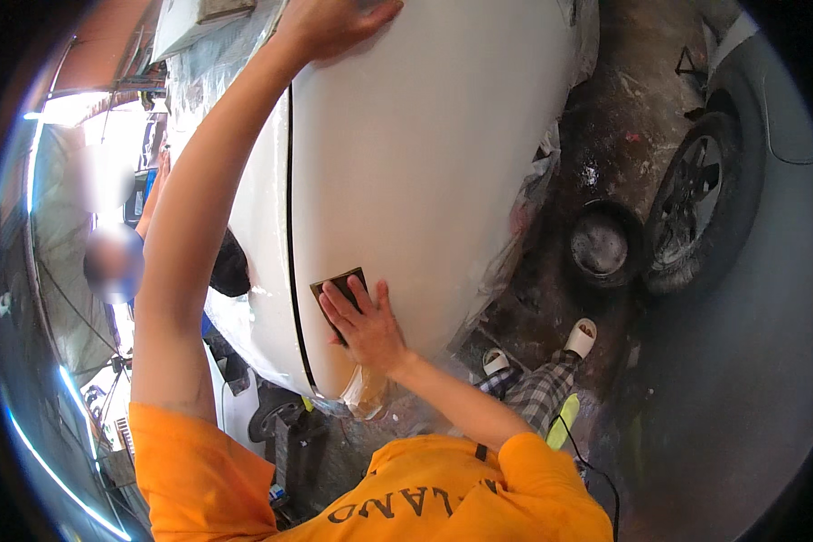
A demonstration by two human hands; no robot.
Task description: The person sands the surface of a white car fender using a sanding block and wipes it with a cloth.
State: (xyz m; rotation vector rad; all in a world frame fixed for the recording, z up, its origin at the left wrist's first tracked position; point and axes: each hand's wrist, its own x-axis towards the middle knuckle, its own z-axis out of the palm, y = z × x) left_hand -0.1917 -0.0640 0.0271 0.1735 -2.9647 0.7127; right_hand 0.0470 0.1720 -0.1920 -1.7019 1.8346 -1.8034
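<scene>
My right hand (370, 330) presses a small dark rectangular sheet of sandpaper (356, 278) flat against the pale, whitish car body panel (425, 163). Its fingers lie over the sheet, with the thumb spread off to the side. To the left of it, a long dark seam (293, 217) runs along the panel. My left arm reaches far forward, and my left hand (334, 32) rests on the panel at the upper edge of the view. That hand is partly cut off; its thumb stretches out and nothing shows in it.
A dark round bucket (599, 244) with cloudy liquid stands on the wet floor at right, beside a car wheel (691, 199) and a grey car body (741, 388). Plastic masking sheet (515, 244) hangs along the panel's edge. Another person (117, 257) is at the left.
</scene>
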